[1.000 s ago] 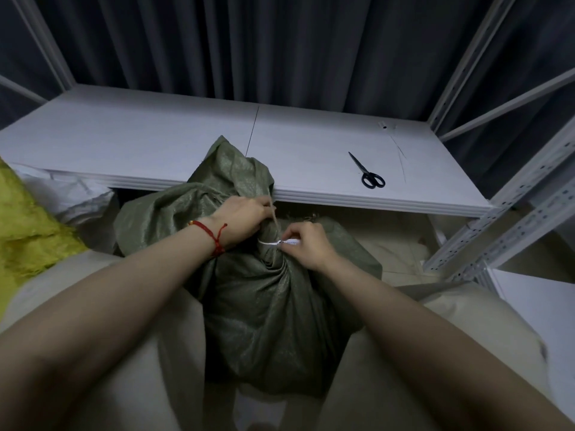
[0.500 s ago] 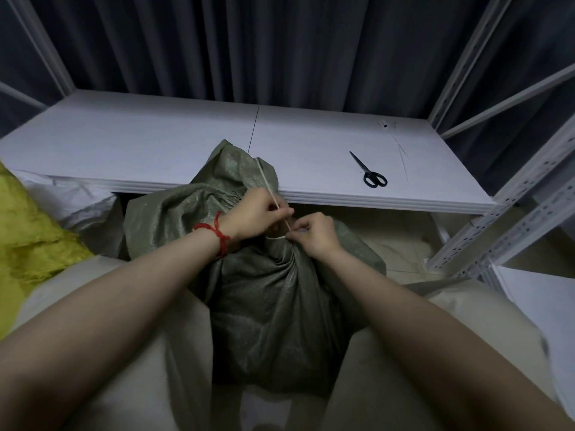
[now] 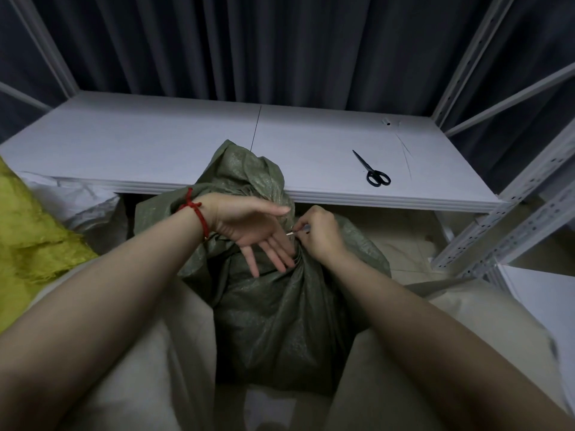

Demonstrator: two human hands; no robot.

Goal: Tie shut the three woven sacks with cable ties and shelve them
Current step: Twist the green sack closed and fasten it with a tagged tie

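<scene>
1. The right hand [image 3: 317, 234] pinches, between thumb and forefinger tips, the short pale end of a thin white plastic cable tie [image 3: 290, 233], right at the sack's gathered neck.
2. The left hand [image 3: 249, 228] holds nothing. Its fingers [image 3: 273, 250] are straight and spread, palm turned up, just over that same neck. A red cord [image 3: 196, 213] circles the wrist.
3. The tie sits at the throat of a dull green woven sack [image 3: 280, 321], which stands upright between the person's knees with its loose top flopping toward the shelf edge. The hands cover most of the loop, so I cannot say whether it is drawn fully snug.
4. By my judgement this sack is at the cinching stage. Trimming the tail and lifting the sack onto the shelf are left.
5. A yellow woven sack [image 3: 28, 231] and a white woven sack [image 3: 84, 206] lie low at the left. Their mouths are out of view, and neither is shelved.
6. The flat white shelf board [image 3: 155, 144] bears no sack, only black-handled scissors [image 3: 373, 172] and thin pale strips [image 3: 404, 150] farther right.
7. The green sack bulges as though well filled, but its cloth hides the contents.
</scene>
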